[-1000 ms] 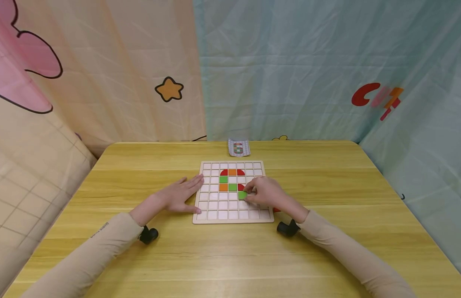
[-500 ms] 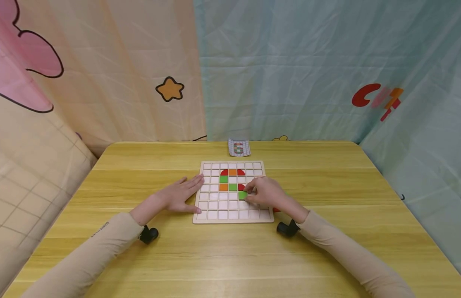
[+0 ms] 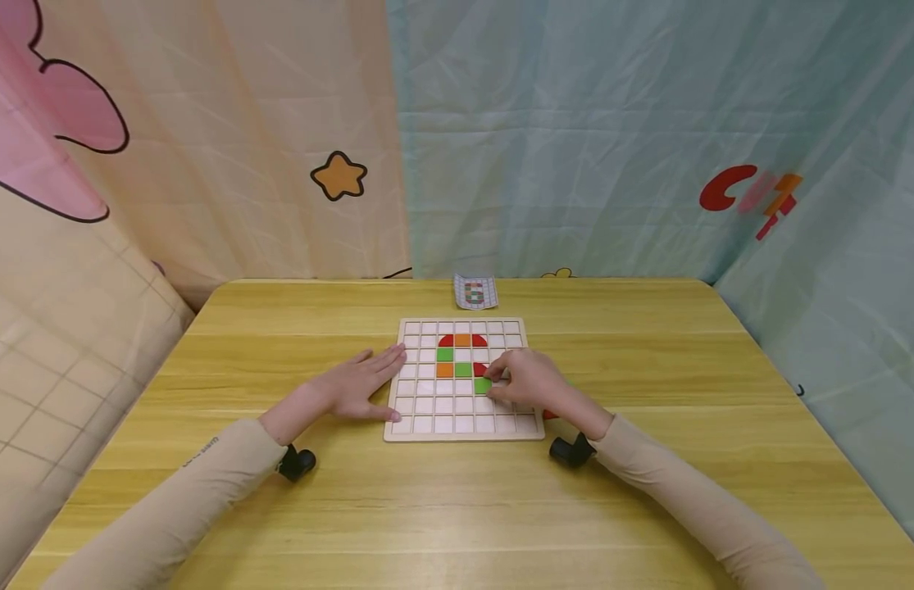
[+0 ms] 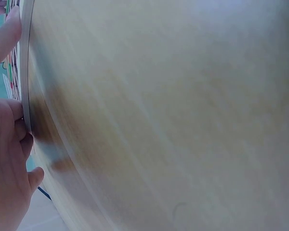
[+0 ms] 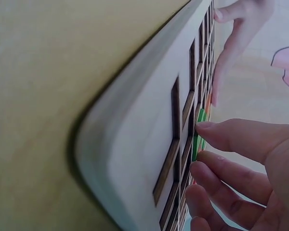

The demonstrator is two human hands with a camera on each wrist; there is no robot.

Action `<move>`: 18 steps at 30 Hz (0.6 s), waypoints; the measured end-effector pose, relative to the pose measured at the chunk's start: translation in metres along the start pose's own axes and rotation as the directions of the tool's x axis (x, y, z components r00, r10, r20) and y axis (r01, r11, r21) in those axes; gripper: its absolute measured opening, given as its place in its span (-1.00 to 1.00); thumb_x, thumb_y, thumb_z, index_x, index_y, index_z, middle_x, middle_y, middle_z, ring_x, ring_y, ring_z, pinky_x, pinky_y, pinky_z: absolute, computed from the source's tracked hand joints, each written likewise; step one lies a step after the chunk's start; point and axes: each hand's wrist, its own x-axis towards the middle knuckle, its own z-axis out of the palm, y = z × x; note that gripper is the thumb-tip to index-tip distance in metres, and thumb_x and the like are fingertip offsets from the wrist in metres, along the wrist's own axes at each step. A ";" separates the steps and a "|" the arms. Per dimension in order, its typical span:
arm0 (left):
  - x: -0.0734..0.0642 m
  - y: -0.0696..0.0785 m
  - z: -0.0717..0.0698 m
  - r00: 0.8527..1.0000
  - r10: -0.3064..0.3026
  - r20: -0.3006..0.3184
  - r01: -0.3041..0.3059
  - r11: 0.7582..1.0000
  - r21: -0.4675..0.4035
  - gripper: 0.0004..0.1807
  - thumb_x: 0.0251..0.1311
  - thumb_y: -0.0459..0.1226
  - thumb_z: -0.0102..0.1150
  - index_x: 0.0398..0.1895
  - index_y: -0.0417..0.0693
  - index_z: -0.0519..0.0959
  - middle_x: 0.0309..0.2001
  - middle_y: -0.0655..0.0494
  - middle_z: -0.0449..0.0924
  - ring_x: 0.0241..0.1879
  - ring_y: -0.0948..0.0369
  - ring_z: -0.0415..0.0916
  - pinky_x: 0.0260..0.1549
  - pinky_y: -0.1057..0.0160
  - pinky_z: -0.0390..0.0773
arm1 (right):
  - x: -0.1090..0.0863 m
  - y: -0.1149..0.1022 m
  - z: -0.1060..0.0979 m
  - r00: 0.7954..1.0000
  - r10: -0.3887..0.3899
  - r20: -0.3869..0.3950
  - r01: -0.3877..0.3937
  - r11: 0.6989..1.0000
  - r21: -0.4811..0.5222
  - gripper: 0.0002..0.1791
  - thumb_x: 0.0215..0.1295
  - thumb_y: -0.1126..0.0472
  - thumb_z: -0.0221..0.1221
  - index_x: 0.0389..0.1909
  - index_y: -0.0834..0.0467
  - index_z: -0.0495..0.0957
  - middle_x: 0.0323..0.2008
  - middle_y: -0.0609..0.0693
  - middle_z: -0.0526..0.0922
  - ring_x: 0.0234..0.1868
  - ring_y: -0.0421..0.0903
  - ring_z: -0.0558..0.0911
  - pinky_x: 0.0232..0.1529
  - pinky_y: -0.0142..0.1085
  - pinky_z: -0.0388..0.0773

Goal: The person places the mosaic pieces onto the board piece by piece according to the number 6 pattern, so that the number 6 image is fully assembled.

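A pale wooden grid board [image 3: 427, 424] lies on the table. Colored tiles sit in its cells: red rounded ones, orange squares [image 3: 445, 370] and green squares [image 3: 463, 369]. My right hand [image 3: 529, 379] pinches a green square tile [image 3: 482, 385] between thumb and index finger, just below a red tile [image 3: 480, 369]. In the right wrist view that green tile [image 5: 198, 139] stands edge-on at the fingertips, partly hidden. My left hand [image 3: 359, 385] rests with straight, spread fingers on the board's left edge. In the left wrist view, the left hand [image 4: 7, 159] touches the rim.
A small printed card [image 3: 475, 292] with a colored grid pattern lies behind the board. Something red [image 3: 549, 415] shows beside the board, partly covered by the right wrist. Printed curtains [image 3: 575, 147] hang behind the wooden table [image 3: 457, 500].
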 end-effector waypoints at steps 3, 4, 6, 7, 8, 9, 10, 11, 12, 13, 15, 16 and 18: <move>0.000 0.000 0.000 1.000 -0.002 0.002 0.002 1.000 0.001 0.10 0.19 0.32 -0.04 0.53 -0.19 -0.18 0.56 -0.09 -0.34 0.54 0.02 -0.26 0.47 -0.14 -0.16 | 0.001 0.001 -0.001 1.000 -0.001 0.002 0.001 1.000 0.011 -0.75 0.06 0.10 0.40 -0.21 0.06 0.74 -0.34 -0.13 0.71 -0.40 -0.27 0.49 -0.41 -0.41 0.40; 0.000 0.000 -0.001 1.000 -0.002 0.003 0.002 1.000 0.001 0.10 0.19 0.32 -0.04 0.53 -0.19 -0.18 0.56 -0.09 -0.34 0.54 0.02 -0.26 0.47 -0.14 -0.16 | 0.001 0.001 -0.001 1.000 0.000 0.004 0.000 1.000 0.016 -0.74 0.06 0.10 0.40 -0.20 0.06 0.73 -0.35 -0.13 0.70 -0.39 -0.26 0.50 -0.40 -0.41 0.41; 0.000 0.000 -0.001 1.000 -0.003 0.006 0.003 1.000 0.006 0.11 0.19 0.33 -0.04 0.53 -0.19 -0.18 0.56 -0.09 -0.35 0.54 0.02 -0.27 0.47 -0.14 -0.16 | 0.002 0.001 -0.001 1.000 0.002 0.009 -0.002 1.000 0.021 -0.70 0.06 0.09 0.40 -0.16 0.07 0.71 -0.35 -0.13 0.69 -0.38 -0.25 0.51 -0.38 -0.39 0.43; 0.000 0.000 -0.001 1.000 -0.004 0.008 0.004 1.000 0.008 0.11 0.19 0.33 -0.04 0.53 -0.19 -0.18 0.56 -0.09 -0.35 0.55 0.02 -0.28 0.47 -0.13 -0.16 | 0.002 0.001 -0.001 1.000 0.005 0.013 -0.005 1.000 0.021 -0.67 0.06 0.08 0.40 -0.13 0.08 0.70 -0.34 -0.12 0.68 -0.37 -0.24 0.52 -0.37 -0.39 0.43; 0.000 0.000 -0.001 1.000 -0.003 0.009 0.003 1.000 0.010 0.11 0.19 0.33 -0.04 0.53 -0.20 -0.19 0.56 -0.09 -0.35 0.54 0.02 -0.28 0.47 -0.13 -0.16 | 0.003 0.001 -0.002 1.000 0.011 0.021 -0.012 1.000 0.020 -0.64 0.06 0.07 0.40 -0.10 0.08 0.69 -0.34 -0.12 0.68 -0.37 -0.24 0.52 -0.37 -0.39 0.44; 0.000 0.000 -0.001 1.000 -0.003 0.011 0.003 1.000 0.012 0.11 0.18 0.34 -0.05 0.53 -0.20 -0.19 0.56 -0.09 -0.35 0.55 0.02 -0.28 0.47 -0.13 -0.16 | 0.003 0.002 -0.002 0.999 0.015 0.028 -0.015 1.000 0.015 -0.60 0.06 0.06 0.40 -0.06 0.09 0.67 -0.33 -0.12 0.67 -0.37 -0.24 0.52 -0.37 -0.39 0.44; 0.001 0.000 -0.001 1.000 -0.002 0.012 0.002 1.000 0.014 0.12 0.18 0.34 -0.05 0.53 -0.20 -0.19 0.56 -0.09 -0.36 0.55 0.02 -0.29 0.47 -0.13 -0.16 | 0.004 0.002 -0.002 0.999 0.020 0.035 -0.020 1.000 0.013 -0.57 0.06 0.05 0.40 -0.03 0.09 0.66 -0.33 -0.12 0.67 -0.37 -0.24 0.51 -0.38 -0.39 0.43; 0.001 0.000 0.000 1.000 -0.002 0.013 0.002 1.000 0.016 0.12 0.18 0.34 -0.06 0.53 -0.19 -0.19 0.56 -0.09 -0.36 0.55 0.02 -0.29 0.47 -0.13 -0.17 | 0.004 0.002 -0.002 0.999 0.025 0.044 -0.025 1.000 0.014 -0.54 0.06 0.04 0.40 0.00 0.09 0.65 -0.33 -0.11 0.66 -0.39 -0.23 0.50 -0.40 -0.40 0.42; 0.001 0.000 0.000 1.000 -0.002 0.013 0.002 1.000 0.015 0.12 0.18 0.34 -0.06 0.53 -0.19 -0.19 0.56 -0.08 -0.36 0.55 0.02 -0.29 0.48 -0.12 -0.17 | 0.004 0.003 -0.002 0.998 0.027 0.051 -0.028 0.999 0.016 -0.52 0.06 0.02 0.40 0.02 0.09 0.64 -0.33 -0.11 0.65 -0.41 -0.23 0.49 -0.41 -0.40 0.40; 0.001 0.000 0.000 1.000 -0.001 0.011 0.001 1.000 0.013 0.12 0.18 0.34 -0.05 0.53 -0.19 -0.19 0.56 -0.08 -0.36 0.55 0.02 -0.29 0.47 -0.13 -0.16 | 0.005 0.003 -0.002 0.998 0.027 0.057 -0.028 0.999 0.015 -0.50 0.06 0.01 0.39 0.05 0.08 0.62 -0.34 -0.10 0.63 -0.43 -0.22 0.48 -0.43 -0.40 0.39; 0.001 0.000 0.000 1.000 0.001 0.006 -0.001 1.000 0.012 0.11 0.19 0.33 -0.05 0.53 -0.20 -0.19 0.56 -0.09 -0.35 0.54 0.02 -0.28 0.47 -0.13 -0.16 | 0.005 0.003 -0.003 0.997 0.022 0.069 -0.023 1.000 0.021 -0.47 0.08 -0.01 0.38 0.09 0.06 0.60 -0.35 -0.10 0.60 -0.48 -0.22 0.45 -0.48 -0.40 0.34; 0.001 -0.001 0.001 1.000 0.001 0.005 -0.001 1.000 0.012 0.11 0.19 0.33 -0.05 0.53 -0.20 -0.18 0.56 -0.09 -0.35 0.54 0.02 -0.28 0.47 -0.14 -0.15 | 0.006 0.004 -0.003 0.997 0.018 0.075 -0.020 0.999 0.025 -0.46 0.09 -0.01 0.37 0.11 0.05 0.58 -0.36 -0.09 0.59 -0.51 -0.21 0.43 -0.50 -0.40 0.32; 0.001 -0.001 0.001 1.000 0.003 0.004 -0.003 1.000 0.010 0.11 0.19 0.33 -0.04 0.53 -0.21 -0.18 0.56 -0.10 -0.34 0.54 0.01 -0.27 0.47 -0.14 -0.14 | 0.006 0.003 -0.003 0.996 0.012 0.090 -0.015 0.999 0.029 -0.46 0.12 -0.03 0.35 0.15 0.03 0.56 -0.36 -0.09 0.57 -0.53 -0.20 0.41 -0.52 -0.40 0.29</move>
